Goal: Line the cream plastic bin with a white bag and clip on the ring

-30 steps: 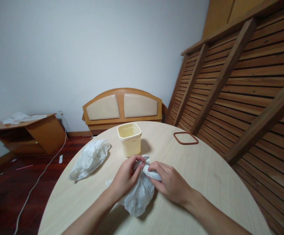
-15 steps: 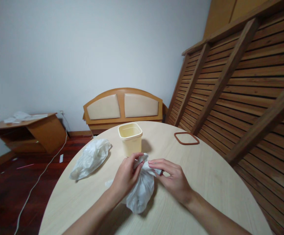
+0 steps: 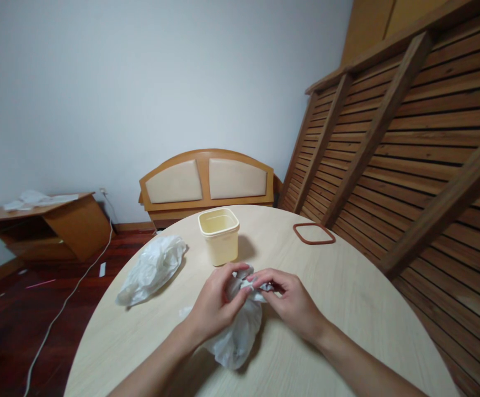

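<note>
A white plastic bag (image 3: 240, 336) is gathered at its top between my two hands, its fuller lower part hanging toward me at the table. My left hand (image 3: 217, 303) pinches the gathered top from the left. From the right, my right hand (image 3: 292, 300) grips the same twisted plastic, its fingertips close to the left thumb. Just beyond the hands stands a pale yellow square tub (image 3: 221, 242), upright with its top uncovered. Another crumpled white plastic bag (image 3: 153, 270) lies to the left. What the bag in my hands contains cannot be made out.
A brown rounded-square ring (image 3: 314, 241) lies toward the right far edge of the round wooden table (image 3: 339, 320). Slatted wooden panels (image 3: 422, 165) lean along the right. A headboard (image 3: 207, 182) and a low cabinet (image 3: 74, 220) stand beyond; a white cable (image 3: 74, 292) crosses the floor.
My fingers have shifted on the gathered plastic, the left thumb reaching further right toward the right fingertips. The bag's lower part has sagged slightly nearer to me.
</note>
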Action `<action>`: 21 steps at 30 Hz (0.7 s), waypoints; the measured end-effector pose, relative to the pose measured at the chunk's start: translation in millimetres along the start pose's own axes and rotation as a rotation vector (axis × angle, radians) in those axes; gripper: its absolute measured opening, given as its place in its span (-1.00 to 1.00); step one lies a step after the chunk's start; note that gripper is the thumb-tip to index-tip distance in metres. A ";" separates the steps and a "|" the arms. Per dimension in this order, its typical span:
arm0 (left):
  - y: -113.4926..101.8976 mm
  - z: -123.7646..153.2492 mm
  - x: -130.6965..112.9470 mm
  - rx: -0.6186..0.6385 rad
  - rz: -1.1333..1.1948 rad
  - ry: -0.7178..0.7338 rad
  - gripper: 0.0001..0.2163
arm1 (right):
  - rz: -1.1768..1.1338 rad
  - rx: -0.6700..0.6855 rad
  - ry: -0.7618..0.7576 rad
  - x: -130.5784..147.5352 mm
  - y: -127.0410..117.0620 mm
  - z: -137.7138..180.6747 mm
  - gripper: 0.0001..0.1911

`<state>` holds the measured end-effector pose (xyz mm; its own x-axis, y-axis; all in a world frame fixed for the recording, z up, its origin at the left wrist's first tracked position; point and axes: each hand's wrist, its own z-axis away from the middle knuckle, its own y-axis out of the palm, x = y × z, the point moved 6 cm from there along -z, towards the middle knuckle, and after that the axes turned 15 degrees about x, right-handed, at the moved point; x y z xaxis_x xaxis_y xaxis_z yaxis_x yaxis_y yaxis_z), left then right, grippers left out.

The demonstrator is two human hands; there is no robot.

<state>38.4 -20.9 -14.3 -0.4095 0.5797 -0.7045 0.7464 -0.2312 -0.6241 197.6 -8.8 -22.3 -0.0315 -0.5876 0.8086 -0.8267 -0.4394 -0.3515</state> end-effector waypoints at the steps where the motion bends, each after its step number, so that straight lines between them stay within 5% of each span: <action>1: 0.4 -0.1 -0.9 0.004 0.016 0.003 -0.72 | -0.036 -0.016 0.003 -2.1 -0.8 -0.4 -0.87; 10: 3.2 0.1 -5.5 0.072 0.050 0.088 -0.77 | -0.395 -0.027 0.266 -26.1 3.2 -0.2 -0.78; 18: 0.3 -1.5 -3.6 0.016 0.005 0.078 -0.80 | -0.314 0.007 0.089 -15.4 1.5 -1.0 -0.96; 21: -5.4 -1.0 -2.4 -0.051 -0.028 0.064 -0.83 | -0.365 0.056 0.060 -11.2 8.0 0.2 -0.80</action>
<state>35.8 -20.3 -8.9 -0.3974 0.6343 -0.6631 0.7614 -0.1754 -0.6241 191.4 -5.9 -34.3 0.2258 -0.3451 0.9110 -0.7575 -0.6502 -0.0586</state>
